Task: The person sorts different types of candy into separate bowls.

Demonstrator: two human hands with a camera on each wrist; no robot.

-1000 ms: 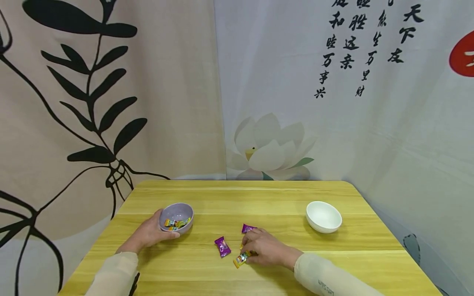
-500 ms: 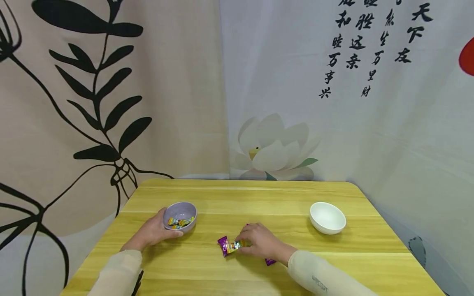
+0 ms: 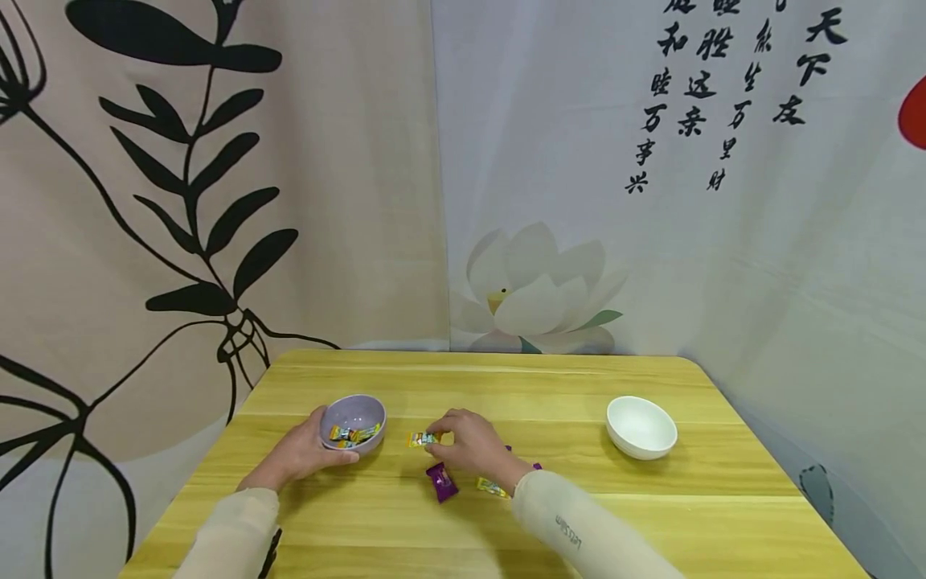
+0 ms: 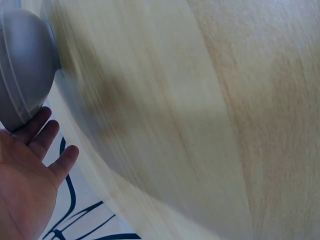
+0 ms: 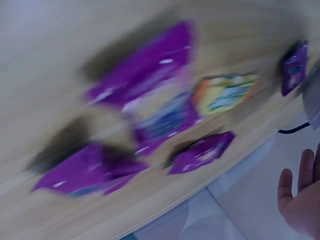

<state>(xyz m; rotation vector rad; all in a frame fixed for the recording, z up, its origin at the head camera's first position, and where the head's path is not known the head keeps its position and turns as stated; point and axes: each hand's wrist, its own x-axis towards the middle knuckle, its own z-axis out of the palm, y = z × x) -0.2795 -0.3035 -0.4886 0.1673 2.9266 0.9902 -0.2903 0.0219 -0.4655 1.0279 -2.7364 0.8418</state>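
Note:
On the left of the table, my left hand (image 3: 300, 450) grips the side of a lavender bowl (image 3: 372, 442), its thumb along the front. Yellow-wrapped candies (image 3: 350, 437) lie inside the bowl. In the left wrist view, fingers (image 4: 42, 132) touch the bowl (image 4: 30, 60) from outside. My right hand (image 3: 470, 442) pinches a yellow-wrapped candy (image 3: 422, 439) just right of the bowl. Below that hand are a purple-wrapped candy (image 3: 441, 482) and another yellow candy (image 3: 492, 486). More purple candies are partly hidden behind the right hand and wrist. In the right wrist view several purple candies (image 5: 202, 152) show, some blurred.
A white bowl (image 3: 641, 428) stands on the right side of the wooden table (image 3: 579, 378). Behind the table hangs a printed cloth (image 3: 362, 201) with plants and writing.
My right hand has picked up a yellow candy and carried it left and away from me, toward the lavender bowl. The left hand stays on the bowl. The view has shifted slightly.

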